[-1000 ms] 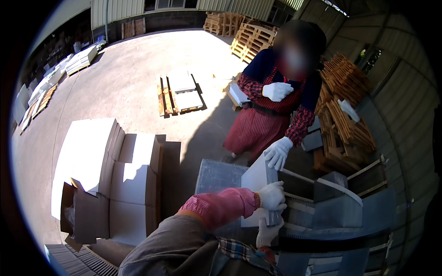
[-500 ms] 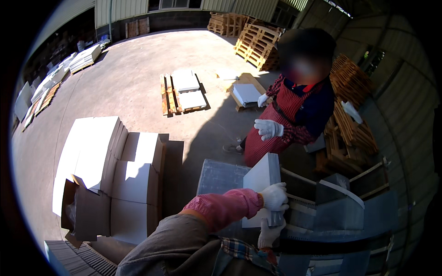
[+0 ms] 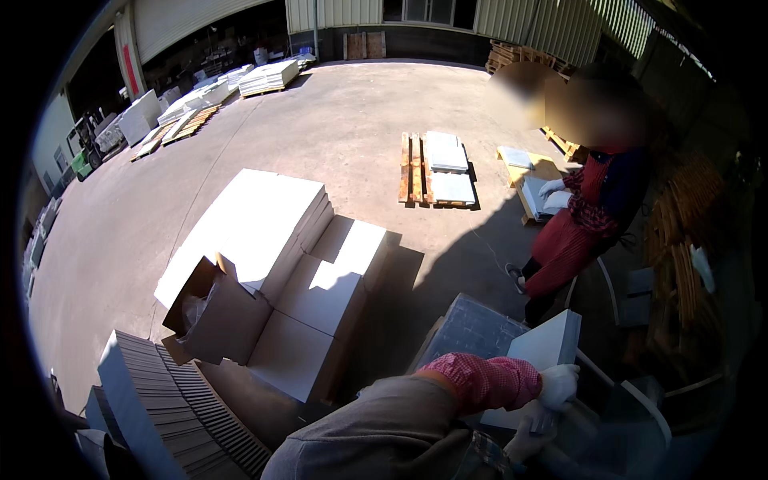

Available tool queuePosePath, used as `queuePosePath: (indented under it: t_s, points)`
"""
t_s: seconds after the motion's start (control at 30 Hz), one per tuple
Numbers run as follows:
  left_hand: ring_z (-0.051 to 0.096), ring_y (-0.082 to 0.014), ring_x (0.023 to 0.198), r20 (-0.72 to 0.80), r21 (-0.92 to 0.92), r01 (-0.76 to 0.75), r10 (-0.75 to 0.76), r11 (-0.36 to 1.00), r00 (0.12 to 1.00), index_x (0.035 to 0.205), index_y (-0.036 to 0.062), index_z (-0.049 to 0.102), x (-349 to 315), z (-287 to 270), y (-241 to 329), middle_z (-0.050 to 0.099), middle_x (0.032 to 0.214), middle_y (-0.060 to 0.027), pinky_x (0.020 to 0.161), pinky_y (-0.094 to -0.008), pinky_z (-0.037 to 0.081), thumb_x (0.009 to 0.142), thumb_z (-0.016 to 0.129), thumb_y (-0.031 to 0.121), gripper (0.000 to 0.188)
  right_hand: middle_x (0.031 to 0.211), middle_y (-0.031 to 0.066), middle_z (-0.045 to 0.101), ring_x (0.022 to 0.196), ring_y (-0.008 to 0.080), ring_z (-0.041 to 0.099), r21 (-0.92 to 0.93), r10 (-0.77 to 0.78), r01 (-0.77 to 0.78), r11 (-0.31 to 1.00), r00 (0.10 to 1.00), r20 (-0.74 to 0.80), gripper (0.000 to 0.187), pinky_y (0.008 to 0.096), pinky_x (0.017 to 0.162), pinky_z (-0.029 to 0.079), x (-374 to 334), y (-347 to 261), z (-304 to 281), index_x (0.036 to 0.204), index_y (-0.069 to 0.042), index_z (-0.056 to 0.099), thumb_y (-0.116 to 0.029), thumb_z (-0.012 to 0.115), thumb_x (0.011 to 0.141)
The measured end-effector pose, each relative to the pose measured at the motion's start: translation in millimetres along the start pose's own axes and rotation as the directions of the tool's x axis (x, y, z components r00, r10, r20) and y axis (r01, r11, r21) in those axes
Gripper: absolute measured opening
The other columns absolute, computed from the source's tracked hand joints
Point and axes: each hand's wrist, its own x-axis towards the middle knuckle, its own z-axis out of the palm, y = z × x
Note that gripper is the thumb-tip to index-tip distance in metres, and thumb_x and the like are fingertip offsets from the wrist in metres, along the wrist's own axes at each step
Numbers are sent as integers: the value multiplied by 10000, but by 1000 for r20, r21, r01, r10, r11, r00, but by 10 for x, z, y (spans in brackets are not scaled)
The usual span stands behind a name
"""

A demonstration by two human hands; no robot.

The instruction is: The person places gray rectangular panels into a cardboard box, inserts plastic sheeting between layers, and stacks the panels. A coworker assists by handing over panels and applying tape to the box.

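Note:
A thick, pale rectangular slab [image 3: 546,340] stands tilted on edge at the lower right, beside a dark grey flat surface [image 3: 472,326]. My left hand [image 3: 558,387], in a white glove below a pink checked sleeve cover, grips the slab's right edge with curled fingers. Just below it, my gloved right hand [image 3: 530,438] holds the slab's lower part; its fingertips are partly blurred in shadow. My left forearm hides part of the slab's face.
A co-worker in a red striped apron [image 3: 572,240] bends over a slab stack [image 3: 534,196]. White boxes [image 3: 296,300] and an open carton [image 3: 220,324] stand left. Behind lies a pallet with white slabs [image 3: 448,156]. Upright grey slabs [image 3: 176,408] line the lower left.
The view has swung left, so the scene sits further right. The co-worker has turned away and lowered both gloved hands to the slab stack. Both my hands still hold the pale slab.

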Motion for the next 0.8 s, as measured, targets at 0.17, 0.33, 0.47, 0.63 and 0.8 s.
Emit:
queuePosePath:
  t_s: [0.17, 0.33, 0.47, 0.63, 0.8]
  points:
    - [687, -353, 910, -153, -117, -37, 19, 992, 988, 667, 89, 772, 65, 223, -57, 728, 747, -121, 1174, -557, 368, 822, 665, 334, 309, 1383, 216, 568, 1272, 331, 566, -67, -174, 171, 983, 984, -30, 843, 452, 1085, 446, 152, 288, -19, 1478, 47, 397, -233, 794, 789]
    - [690, -354, 924, -132, -110, -41, 26, 993, 991, 665, 94, 769, 92, 188, -52, 735, 761, -122, 1154, -564, 386, 821, 664, 336, 306, 1417, 225, 551, 1310, 333, 548, -42, -129, 127, 991, 991, -23, 937, 448, 1102, 434, 145, 343, -59, 1498, 42, 378, -318, 841, 767]
    - [693, -351, 935, -99, -97, -15, 5, 995, 995, 679, 96, 771, 91, 143, -38, 741, 776, -122, 1145, -564, 393, 825, 662, 344, 308, 1448, 222, 537, 1330, 323, 537, -40, -26, 26, 999, 1000, -9, 978, 444, 1107, 432, 46, -13, -53, 1500, 44, 378, -358, 867, 756]
    - [695, -352, 952, -28, -117, -10, 7, 993, 1000, 714, 92, 780, 132, 23, 30, 750, 812, -127, 1174, -558, 359, 844, 644, 360, 327, 1378, 160, 567, 1234, 277, 573, -7, -119, 119, 993, 993, -16, 879, 411, 1052, 459, 123, 126, -88, 1493, 40, 391, -234, 822, 777]
    - [697, -348, 963, 4, -76, 11, -11, 997, 1000, 735, 89, 785, 114, 25, 16, 755, 837, -135, 1191, -550, 341, 855, 629, 358, 334, 1306, 107, 572, 1136, 232, 579, 122, -106, 100, 987, 993, 44, 857, 369, 1009, 463, 241, 455, -76, 1499, 31, 396, -139, 794, 761]
